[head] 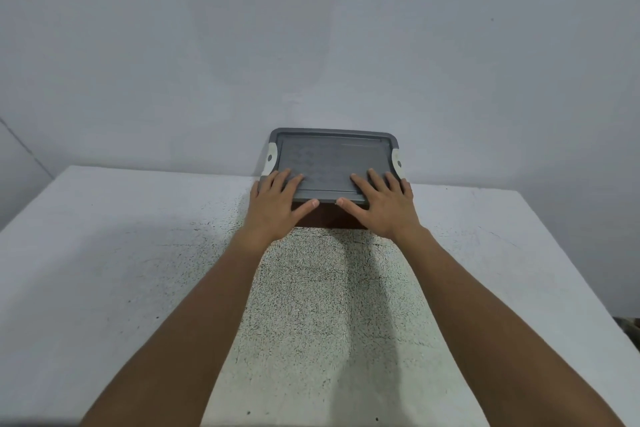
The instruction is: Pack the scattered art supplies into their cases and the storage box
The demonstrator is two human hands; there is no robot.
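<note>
The storage box point(329, 218) stands at the far edge of the table, its dark body showing only below the grey lid point(332, 156). The lid lies flat on top and has a white clip on each short side. My left hand point(277, 201) rests palm down on the lid's near left corner, fingers spread, thumb along the front rim. My right hand point(381, 203) lies the same way on the near right corner. Neither hand is holding anything. No loose art supplies are in view.
The white speckled table point(104, 270) reaches to the left and right edges of the view. A plain pale wall point(311, 45) rises just behind the box. A dark object point(628, 326) shows past the table's right edge.
</note>
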